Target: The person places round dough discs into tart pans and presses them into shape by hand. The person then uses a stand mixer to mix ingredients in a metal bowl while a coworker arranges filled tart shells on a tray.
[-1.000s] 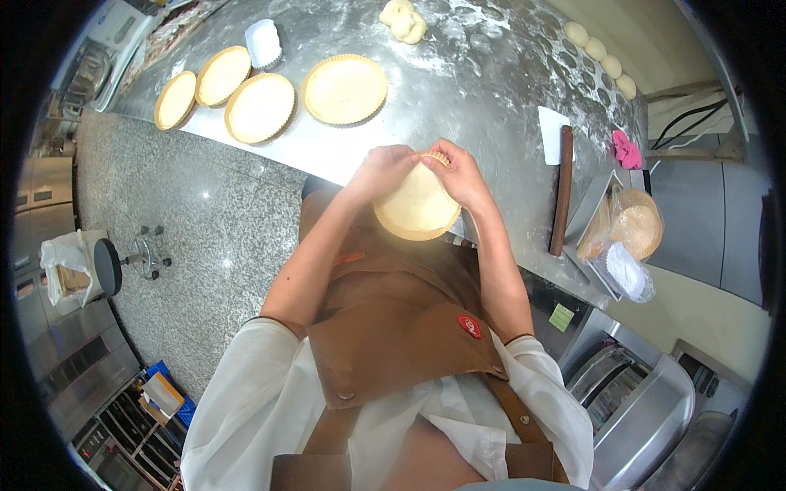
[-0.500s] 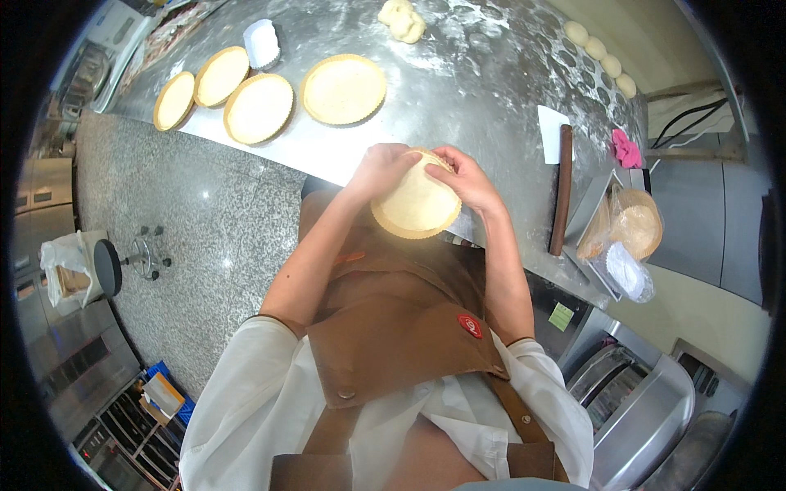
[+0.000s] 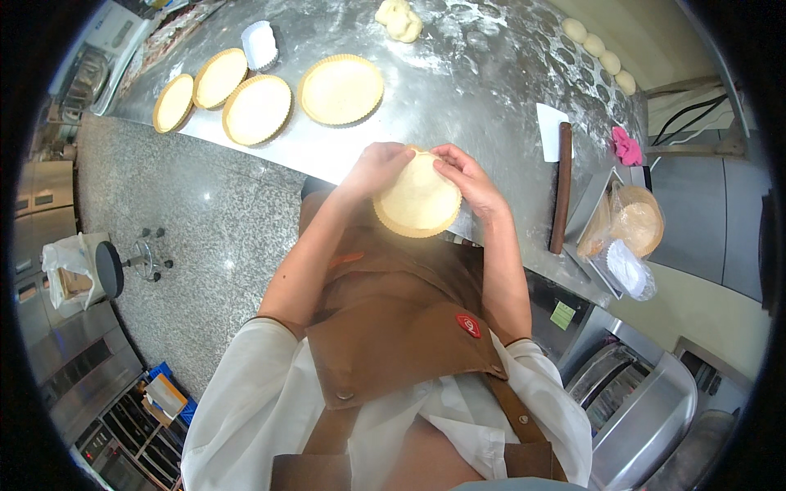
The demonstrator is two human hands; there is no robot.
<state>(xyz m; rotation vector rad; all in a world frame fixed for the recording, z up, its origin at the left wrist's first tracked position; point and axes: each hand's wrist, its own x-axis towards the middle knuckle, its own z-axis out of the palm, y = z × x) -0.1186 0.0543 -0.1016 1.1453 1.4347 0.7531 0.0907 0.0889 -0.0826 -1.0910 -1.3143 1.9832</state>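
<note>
A round fluted tart case lined with pale dough [image 3: 417, 199] is between my hands, at the near edge of the steel table. My left hand [image 3: 382, 167] grips its far left rim, with the thumb over the dough's edge. On the far right rim, my right hand [image 3: 470, 178] is closed, its thumb pressing inside the dough and its fingers outside. The case tilts slightly toward me. Several more dough-lined cases stand on the table to the left, the nearest to my hands being a large tart case [image 3: 341, 90].
A dough lump [image 3: 399, 20] lies on the floured steel table [image 3: 458, 106]. To the right are a brown rolling pin [image 3: 562, 188], a white scraper [image 3: 550, 131], a pink cloth [image 3: 626, 146] and a tray of bagged paper cases [image 3: 637, 229]. Dough balls [image 3: 591, 44] line the far right edge. A stool [image 3: 108, 268] stands left.
My right thumb has shifted slightly along the rim, toward the right. Both hands keep hold of the tart case, which has barely moved.
</note>
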